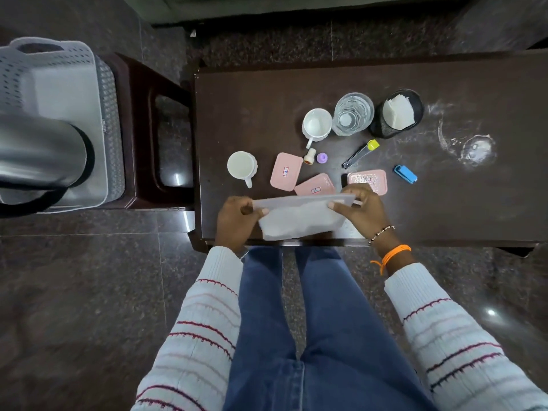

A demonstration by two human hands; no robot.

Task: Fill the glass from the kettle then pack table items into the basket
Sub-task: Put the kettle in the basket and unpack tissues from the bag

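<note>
- Left hand (237,215) and right hand (360,207) each pinch one end of a white tissue (299,219), stretched flat between them at the near edge of the table (296,84); likely being folded or readied for a wipe, cannot tell which.
- Glass (353,113) stands upright at the far side of the table, between a white cup (316,124) and a black mesh holder (396,113) stuffed with napkins; clear, ribbed, looks filled with water, so the pour seems done.
- Kettle (38,152), brushed steel with black handle, is very close to the camera at the left, overlapping the basket (59,69); what supports it is not visible.
- Basket is pale grey, perforated, on a dark stool left of the table, kept within reach for packing; nothing visible inside it.
- Still on the table: second cup (241,166), three pink boxes (286,172), nail clipper (358,154), blue stapler (405,174).
- Packing apparently not started.
</note>
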